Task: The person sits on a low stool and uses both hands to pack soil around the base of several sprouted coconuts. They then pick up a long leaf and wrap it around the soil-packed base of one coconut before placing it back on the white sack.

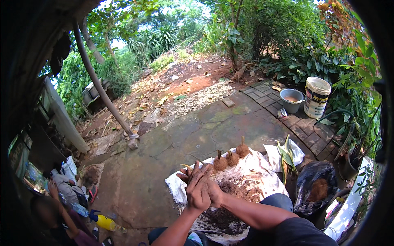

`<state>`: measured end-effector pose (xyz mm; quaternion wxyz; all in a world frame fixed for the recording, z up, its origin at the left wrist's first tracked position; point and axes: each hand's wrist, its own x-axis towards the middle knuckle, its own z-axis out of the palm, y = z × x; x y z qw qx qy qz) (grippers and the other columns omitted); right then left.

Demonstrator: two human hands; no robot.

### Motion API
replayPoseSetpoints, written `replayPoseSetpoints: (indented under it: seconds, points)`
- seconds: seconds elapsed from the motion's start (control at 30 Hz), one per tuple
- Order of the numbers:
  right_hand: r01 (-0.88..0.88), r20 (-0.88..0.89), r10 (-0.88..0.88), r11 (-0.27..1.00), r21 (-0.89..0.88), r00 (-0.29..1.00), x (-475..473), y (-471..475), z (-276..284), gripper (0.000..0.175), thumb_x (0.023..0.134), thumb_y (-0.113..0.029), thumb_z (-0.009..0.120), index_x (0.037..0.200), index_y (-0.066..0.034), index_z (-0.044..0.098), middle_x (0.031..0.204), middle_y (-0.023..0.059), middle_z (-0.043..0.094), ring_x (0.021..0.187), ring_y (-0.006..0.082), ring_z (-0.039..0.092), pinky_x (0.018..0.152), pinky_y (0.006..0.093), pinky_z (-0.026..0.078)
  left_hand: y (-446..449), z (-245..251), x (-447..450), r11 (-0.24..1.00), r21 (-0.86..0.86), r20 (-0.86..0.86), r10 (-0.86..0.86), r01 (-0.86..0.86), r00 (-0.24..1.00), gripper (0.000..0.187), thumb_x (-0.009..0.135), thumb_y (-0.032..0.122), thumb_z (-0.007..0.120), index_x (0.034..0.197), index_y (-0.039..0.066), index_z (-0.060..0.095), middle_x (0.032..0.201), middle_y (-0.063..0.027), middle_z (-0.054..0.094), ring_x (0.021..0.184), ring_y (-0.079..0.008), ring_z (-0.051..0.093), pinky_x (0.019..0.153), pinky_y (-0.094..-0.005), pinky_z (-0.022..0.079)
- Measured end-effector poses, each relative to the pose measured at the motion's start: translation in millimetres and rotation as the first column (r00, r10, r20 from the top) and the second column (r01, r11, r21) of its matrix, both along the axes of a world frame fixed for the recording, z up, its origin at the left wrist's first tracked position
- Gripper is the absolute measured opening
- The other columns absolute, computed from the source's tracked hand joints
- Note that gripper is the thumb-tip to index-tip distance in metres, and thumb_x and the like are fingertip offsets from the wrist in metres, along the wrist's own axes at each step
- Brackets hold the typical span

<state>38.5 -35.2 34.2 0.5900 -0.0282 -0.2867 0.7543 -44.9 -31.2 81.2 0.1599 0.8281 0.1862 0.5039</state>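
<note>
Over a white woven sack (267, 181), my left hand (197, 192) and my right hand (214, 191) are pressed together, with soil on the fingers. Whether anything lies between the palms is hidden. A yellowish leaf tip (186, 166) shows just past my fingertips; its base is out of sight. Beyond my hands, fibre-covered balls stand in a row on the sack: one ball (220, 164), a second (232, 158) and a third (242, 150), each with a short cut leaf or stem on top. Dark loose soil (223, 220) and brown crumbly material (243, 190) are spread beneath my forearms.
At right, a black plastic bag (303, 181) holds brown fibre, near variegated snake plant leaves (286, 156). Farther off stand a grey bucket (291, 106) and a white pail (317, 98). A yellow spray bottle (106, 222) lies at left beside another person (66, 212).
</note>
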Motion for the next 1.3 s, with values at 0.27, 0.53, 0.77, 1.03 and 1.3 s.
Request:
replayPoseSetpoints:
  seconds: [0.27, 0.53, 0.77, 1.03, 1.3]
  points:
    - [0.035, 0.03, -0.029, 0.964, -0.265, 0.999, 21, -4, 24, 0.045, 0.111, -0.04, 0.038, 0.137, -0.007, 0.052, 0.133, 0.0119, 0.062, 0.118, 0.022, 0.062, 0.103, 0.0375, 0.051, 6, 14, -1, 0.922, 0.164, -0.185, 0.378, -0.351, 0.907, 0.044, 0.1, 0.022, 0.046, 0.138, 0.002, 0.057, 0.157, -0.0216, 0.04, 0.144, -0.045, 0.03, 0.117, -0.0549, 0.017]
    - [0.298, 0.231, -0.215, 0.849, -0.437, 0.949, 48, 13, 18, 0.031, 0.105, -0.032, 0.057, 0.083, -0.0104, 0.055, 0.068, 0.0033, 0.059, 0.052, 0.0134, 0.053, 0.045, 0.0244, 0.036, 19, 12, -10, 0.876, 0.106, -0.072, 0.478, -0.47, 0.875, 0.045, 0.093, 0.016, 0.062, 0.134, 0.004, 0.048, 0.144, -0.0201, 0.044, 0.134, -0.0409, 0.035, 0.112, -0.0556, 0.022]
    - [0.433, 0.363, -0.298, 0.814, -0.386, 0.883, 53, 8, 42, 0.033, 0.102, -0.038, 0.059, 0.093, -0.0068, 0.058, 0.07, 0.0048, 0.059, 0.058, 0.0154, 0.055, 0.056, 0.0305, 0.043, 32, 3, -8, 0.935, 0.053, -0.066, 0.354, -0.351, 0.933, 0.046, 0.091, 0.018, 0.068, 0.132, 0.003, 0.051, 0.134, -0.0199, 0.052, 0.129, -0.0399, 0.044, 0.11, -0.0531, 0.029]
    - [0.184, 0.467, -0.043, 0.948, -0.26, 0.883, 51, 0, 39, 0.053, 0.105, -0.052, 0.051, 0.133, -0.0069, 0.059, 0.123, 0.0074, 0.067, 0.104, 0.0188, 0.066, 0.095, 0.0373, 0.053, 35, 6, -12, 0.937, -0.172, -0.143, 0.281, -0.304, 0.949, 0.031, 0.088, 0.018, 0.073, 0.115, 0.002, 0.068, 0.103, -0.0205, 0.071, 0.094, -0.0379, 0.072, 0.08, -0.042, 0.057]
    - [0.622, 0.81, -0.573, 0.68, 0.389, 0.12, 59, 8, 30, 0.037, 0.103, -0.03, 0.062, 0.111, 0.0061, 0.067, 0.092, 0.0153, 0.075, 0.084, 0.0186, 0.069, 0.077, 0.0372, 0.052, 39, 7, -21, 0.889, -0.308, -0.328, 0.234, -0.338, 0.915, 0.029, 0.087, 0.015, 0.07, 0.109, -0.003, 0.07, 0.096, -0.025, 0.073, 0.091, -0.038, 0.073, 0.079, -0.0415, 0.057]
